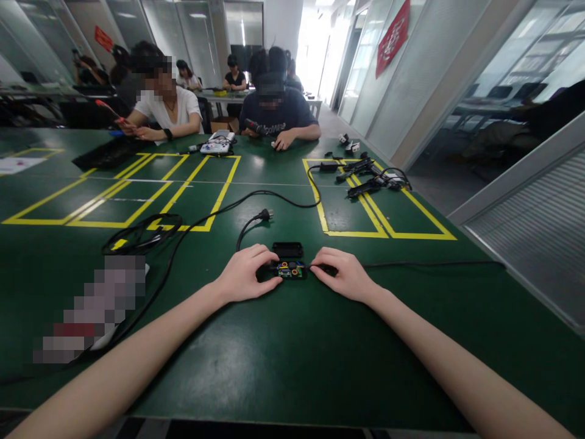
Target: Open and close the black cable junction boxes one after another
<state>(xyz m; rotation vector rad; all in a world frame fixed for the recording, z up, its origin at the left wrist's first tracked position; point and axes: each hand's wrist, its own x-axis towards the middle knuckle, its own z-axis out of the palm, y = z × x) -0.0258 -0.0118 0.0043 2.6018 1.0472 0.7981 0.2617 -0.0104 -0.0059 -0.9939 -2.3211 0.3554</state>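
Observation:
A small black plastic case [305,275] lies open on the table in front of me, a green circuit board [287,273] with copper-coloured coils and thin wires showing inside it. My left hand [247,274] curls round the case's left end, thumb at the near side and fingers at the far side. At the right end, my right hand [340,274] pinches the black cable [388,264] where it meets the case; the exact contact is partly hidden by the fingers. Just beyond the case rests its black cover [287,249]. A black power plug [264,214] on a short cord lies behind my left hand.
Coiled black cable [144,235] and a blurred-out flat item [91,311] lie at left, with a long cord crossing the green table [256,366]. Black adapters and cables [365,183] sit at the far right. Two people work opposite, near a black tray [103,152].

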